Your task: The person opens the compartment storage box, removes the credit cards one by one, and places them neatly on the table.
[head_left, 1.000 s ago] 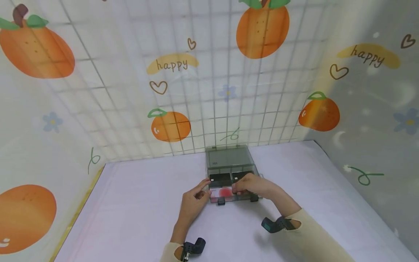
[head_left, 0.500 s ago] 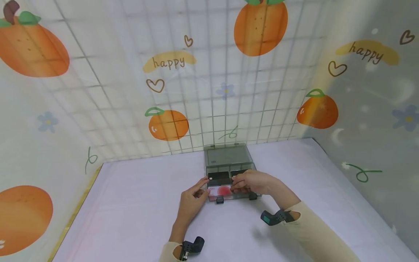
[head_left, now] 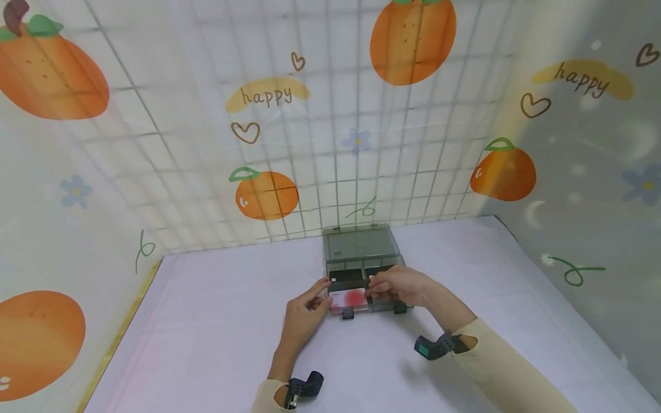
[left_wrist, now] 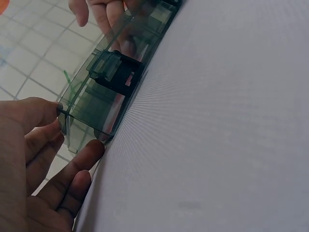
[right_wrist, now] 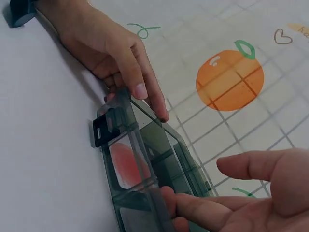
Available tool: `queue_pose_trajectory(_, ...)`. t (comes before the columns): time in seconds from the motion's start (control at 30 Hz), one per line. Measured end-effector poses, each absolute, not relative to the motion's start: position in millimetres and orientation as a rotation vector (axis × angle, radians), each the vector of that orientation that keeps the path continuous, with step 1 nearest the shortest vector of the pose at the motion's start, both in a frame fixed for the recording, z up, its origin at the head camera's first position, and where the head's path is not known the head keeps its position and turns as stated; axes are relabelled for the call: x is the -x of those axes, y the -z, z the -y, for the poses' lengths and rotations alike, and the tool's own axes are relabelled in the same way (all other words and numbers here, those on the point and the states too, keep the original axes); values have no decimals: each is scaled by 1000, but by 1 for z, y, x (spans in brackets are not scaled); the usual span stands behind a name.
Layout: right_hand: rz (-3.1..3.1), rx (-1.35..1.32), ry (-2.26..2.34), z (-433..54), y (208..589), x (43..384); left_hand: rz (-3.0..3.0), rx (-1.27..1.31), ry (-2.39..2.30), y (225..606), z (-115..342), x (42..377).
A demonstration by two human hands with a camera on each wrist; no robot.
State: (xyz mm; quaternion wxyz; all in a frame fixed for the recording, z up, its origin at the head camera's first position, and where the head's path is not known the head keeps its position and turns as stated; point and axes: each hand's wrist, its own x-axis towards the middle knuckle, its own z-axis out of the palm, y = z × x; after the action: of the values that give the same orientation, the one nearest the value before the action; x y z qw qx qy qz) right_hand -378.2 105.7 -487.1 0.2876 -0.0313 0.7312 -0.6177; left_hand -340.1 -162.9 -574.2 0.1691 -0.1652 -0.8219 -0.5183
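Note:
A translucent grey-green compartment box [head_left: 361, 242] stands near the back of the table, its lid raised at the rear. In its front left compartment sits a white card with a red circle [head_left: 353, 297]. My left hand [head_left: 306, 312] grips the box's left end, its fingertips against the wall and corner in the left wrist view. My right hand [head_left: 400, 285] reaches into the box from the right. Its fingertips lie by the card's right end, while one digit stands apart above in the right wrist view. Whether those fingertips pinch the card is hidden.
Black pieces [head_left: 346, 276] fill the rear compartments. Two dark latches [head_left: 348, 314] stick out from the box's front edge. White cloth covers the table [head_left: 222, 321], and a curtain with printed oranges [head_left: 267, 195] hangs behind it. Both wrists carry small dark cameras [head_left: 304, 387].
The card's face shows a little higher and more clearly than before. My right hand has shifted slightly, its fingertips still by the card. My left hand keeps its place on the box.

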Motion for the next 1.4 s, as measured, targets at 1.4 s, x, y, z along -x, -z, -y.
queue_pose_trajectory(1.4, -2572, 50, 1504, -91, 479, 362, 2368, 429, 1510, 574, 164, 341)
